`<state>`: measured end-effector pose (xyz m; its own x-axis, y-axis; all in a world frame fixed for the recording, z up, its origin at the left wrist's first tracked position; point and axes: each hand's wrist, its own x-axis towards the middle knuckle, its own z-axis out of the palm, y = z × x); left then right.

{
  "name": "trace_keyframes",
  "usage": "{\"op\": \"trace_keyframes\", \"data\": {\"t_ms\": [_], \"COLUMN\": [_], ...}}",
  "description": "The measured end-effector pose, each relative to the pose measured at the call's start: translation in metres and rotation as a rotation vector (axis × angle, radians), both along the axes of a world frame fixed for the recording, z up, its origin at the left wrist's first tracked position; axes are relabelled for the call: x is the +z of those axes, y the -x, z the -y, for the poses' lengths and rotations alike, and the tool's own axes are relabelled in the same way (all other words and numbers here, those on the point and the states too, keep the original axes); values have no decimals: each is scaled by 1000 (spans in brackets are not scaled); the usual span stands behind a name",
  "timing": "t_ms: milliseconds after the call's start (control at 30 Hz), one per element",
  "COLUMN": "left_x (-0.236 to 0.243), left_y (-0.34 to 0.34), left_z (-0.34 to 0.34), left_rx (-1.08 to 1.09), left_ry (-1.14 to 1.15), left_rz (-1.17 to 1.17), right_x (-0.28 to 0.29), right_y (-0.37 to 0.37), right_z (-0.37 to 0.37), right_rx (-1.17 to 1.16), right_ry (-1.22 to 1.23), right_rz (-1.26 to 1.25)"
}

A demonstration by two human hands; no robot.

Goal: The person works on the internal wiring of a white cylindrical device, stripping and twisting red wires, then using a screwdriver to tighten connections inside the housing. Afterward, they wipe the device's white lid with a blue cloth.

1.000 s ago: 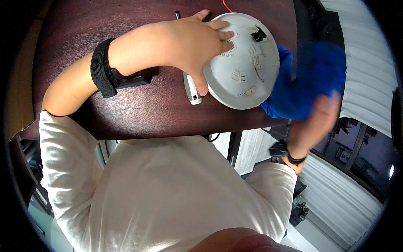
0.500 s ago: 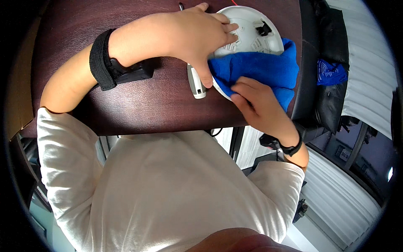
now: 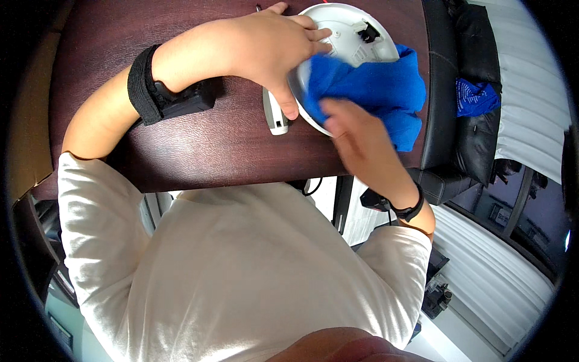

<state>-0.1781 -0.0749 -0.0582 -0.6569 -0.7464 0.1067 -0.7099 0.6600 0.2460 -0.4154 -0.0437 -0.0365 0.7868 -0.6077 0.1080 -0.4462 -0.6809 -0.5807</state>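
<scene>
A round white plastic housing [image 3: 356, 47], shallow like a dish with moulded ribs and a black part inside, lies on the table. My left hand [image 3: 271, 51] is spread across its left side, fingers stretched over the rim and thumb pointing down along the edge. A bright blue cloth [image 3: 377, 84] drapes over the housing's near and right part. My right hand [image 3: 356, 130], blurred by motion, pinches the cloth at the near rim; its fingertips are partly hidden. Beneath my left thumb pokes out a white and grey handle-like piece [image 3: 275, 114].
The dark reddish-brown table [image 3: 181, 154] has its near edge at my body. Right of it stands a black leather seat [image 3: 476, 145] with a crumpled blue package [image 3: 476, 98] on it. A thin dark tool tip [image 3: 258, 8] shows beyond my left hand, and a cardboard edge [image 3: 27, 151] lies far left.
My right hand has moved slightly left and up with the cloth, whose left end is now lifted and blurred, baring more of the near rim. The left hand stays spread on the housing.
</scene>
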Motion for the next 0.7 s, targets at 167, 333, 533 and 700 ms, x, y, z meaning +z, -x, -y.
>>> {"op": "trace_keyframes", "data": {"t_ms": [167, 333, 533, 700], "left_x": [0, -6, -13, -8], "left_y": [-3, 0, 8, 8], "left_z": [1, -4, -7, -17], "left_rx": [6, 27, 97, 76], "left_ry": [-17, 34, 43, 17], "left_rz": [-18, -53, 45, -27], "right_x": [31, 50, 43, 62], "right_y": [18, 37, 68, 109], "right_z": [11, 28, 42, 93], "right_rx": [134, 144, -262, -814], "right_ry": [-69, 4, 95, -216], "right_rz": [-313, -473, -237, 663]}}
